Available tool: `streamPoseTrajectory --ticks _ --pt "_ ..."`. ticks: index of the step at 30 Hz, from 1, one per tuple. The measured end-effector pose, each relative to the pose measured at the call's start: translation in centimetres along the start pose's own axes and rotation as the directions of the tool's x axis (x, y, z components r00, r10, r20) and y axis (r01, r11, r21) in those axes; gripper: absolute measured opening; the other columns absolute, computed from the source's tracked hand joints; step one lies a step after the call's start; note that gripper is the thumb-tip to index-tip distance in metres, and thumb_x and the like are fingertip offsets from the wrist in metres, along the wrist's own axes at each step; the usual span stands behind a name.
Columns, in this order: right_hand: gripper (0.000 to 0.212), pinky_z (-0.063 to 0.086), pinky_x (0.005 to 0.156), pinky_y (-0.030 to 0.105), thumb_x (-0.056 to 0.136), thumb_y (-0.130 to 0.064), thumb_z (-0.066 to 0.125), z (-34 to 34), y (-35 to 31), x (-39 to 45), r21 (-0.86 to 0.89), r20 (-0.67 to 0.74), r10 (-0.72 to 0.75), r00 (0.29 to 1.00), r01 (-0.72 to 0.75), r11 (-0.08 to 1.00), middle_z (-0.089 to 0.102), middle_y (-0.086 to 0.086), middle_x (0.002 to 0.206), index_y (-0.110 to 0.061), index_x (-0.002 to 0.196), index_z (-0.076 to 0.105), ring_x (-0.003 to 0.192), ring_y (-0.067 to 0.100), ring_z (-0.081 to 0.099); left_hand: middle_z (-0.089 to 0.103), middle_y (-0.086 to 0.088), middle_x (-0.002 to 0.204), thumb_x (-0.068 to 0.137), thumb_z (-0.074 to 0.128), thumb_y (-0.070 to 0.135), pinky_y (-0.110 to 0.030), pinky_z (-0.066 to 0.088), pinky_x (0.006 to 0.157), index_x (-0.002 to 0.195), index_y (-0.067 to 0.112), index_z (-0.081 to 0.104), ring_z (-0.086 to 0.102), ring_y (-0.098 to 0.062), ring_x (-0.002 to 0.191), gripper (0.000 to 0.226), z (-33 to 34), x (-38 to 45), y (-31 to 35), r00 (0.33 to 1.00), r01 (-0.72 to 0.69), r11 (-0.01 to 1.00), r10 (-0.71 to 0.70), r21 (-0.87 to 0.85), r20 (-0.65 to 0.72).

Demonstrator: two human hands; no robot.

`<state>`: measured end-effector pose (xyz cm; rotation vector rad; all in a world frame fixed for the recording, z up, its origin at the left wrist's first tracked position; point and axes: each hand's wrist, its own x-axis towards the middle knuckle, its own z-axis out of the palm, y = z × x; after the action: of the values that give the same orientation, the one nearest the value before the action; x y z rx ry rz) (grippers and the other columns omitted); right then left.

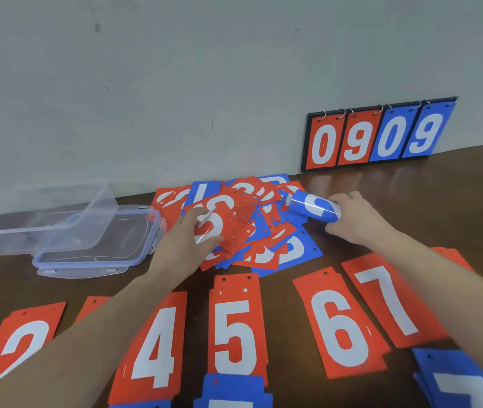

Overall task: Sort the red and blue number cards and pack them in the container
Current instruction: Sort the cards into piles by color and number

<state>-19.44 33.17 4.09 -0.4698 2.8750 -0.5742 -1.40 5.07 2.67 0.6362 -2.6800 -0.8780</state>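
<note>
The left hand (187,240) is being laid on the mixed pile of cards (243,225), and a red card (219,228) on top of the pile is being pinched between its thumb and fingers. At 3 o'clock from the pile, a blue card (314,209) is being gripped by the right hand (352,219); the card is being bent into a curve by the curled fingers.

The pile of red and blue cards is lying in the middle of the desk (455,201). At 9 o'clock from it, the clear container (43,222) is standing with one side resting on its lid (96,251), so it is being tilted a little.

At 6 o'clock from the pile, a row of red cards is being laid out face up: the 2 (19,346), the 4 (152,348), the 5 (236,334), the 6 (340,325) and the 7 (390,301). Blue cards (461,381) are lying just below this row, cut by the picture edge.

At 1 o'clock from the pile, a scoreboard (378,135) is being leaned against the wall (175,83); it is showing 0 9 in red and 0 9 in blue.
</note>
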Motion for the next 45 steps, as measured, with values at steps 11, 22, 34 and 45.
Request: streamPoseTrajectory --ticks 11,22,34,45 --pt "0.037 0.053 0.064 0.019 0.085 -0.025 0.078 -1.3 -2.7 -8.7 0.650 0.243 -0.142 0.960 -0.052 0.758 0.073 -0.008 0.104 -0.029 0.115 0.056 0.079 0.002 0.072 0.044 0.000 0.150 0.090 0.063 0.052 -0.042 0.055 0.096 0.153 0.033 0.030 0.053 -0.023 0.130 0.073 -1.3 -5.1 2.8 0.986 0.167 0.938 -0.156 -0.305 0.061" --pt "0.032 0.040 0.056 0.015 0.097 -0.049 0.057 3.7 -8.7 -15.2 0.754 0.117 -0.084 0.990 -0.033 0.656 0.062 -0.003 0.081 -0.018 0.100 0.061 0.061 0.003 0.057 0.066 0.006 0.125 0.102 0.052 0.042 -0.044 0.061 0.086 0.140 0.034 0.049 0.070 -0.018 0.103 0.039 -5.1 -12.9 0.1 0.920 0.327 0.780 -0.392 -0.534 -0.010" --pt "0.025 0.062 0.083 0.043 0.095 -0.020 0.068 8.3 -16.7 -18.7 0.778 0.374 -0.286 0.882 -0.130 0.615 0.075 -0.002 0.106 -0.023 0.115 0.053 0.089 0.016 0.076 0.076 0.001 0.103 0.100 0.061 0.029 -0.045 0.061 0.083 0.121 0.037 0.058 0.074 -0.021 0.094 0.023 -11.1 -20.9 -8.0 0.793 0.322 0.621 -0.589 -0.715 -0.154" --pt "0.082 0.063 0.074 0.046 0.090 -0.004 0.070 11.6 -23.5 -20.6 0.778 0.379 -0.399 0.835 -0.054 0.626 0.071 -0.002 0.114 -0.051 0.139 0.026 0.096 0.020 0.074 0.061 -0.002 0.133 0.104 0.052 0.026 -0.045 0.063 0.076 0.148 0.039 0.041 0.074 -0.022 0.090 0.047 -17.4 -23.5 -15.6 0.649 0.444 0.573 -0.736 -0.689 -0.194"
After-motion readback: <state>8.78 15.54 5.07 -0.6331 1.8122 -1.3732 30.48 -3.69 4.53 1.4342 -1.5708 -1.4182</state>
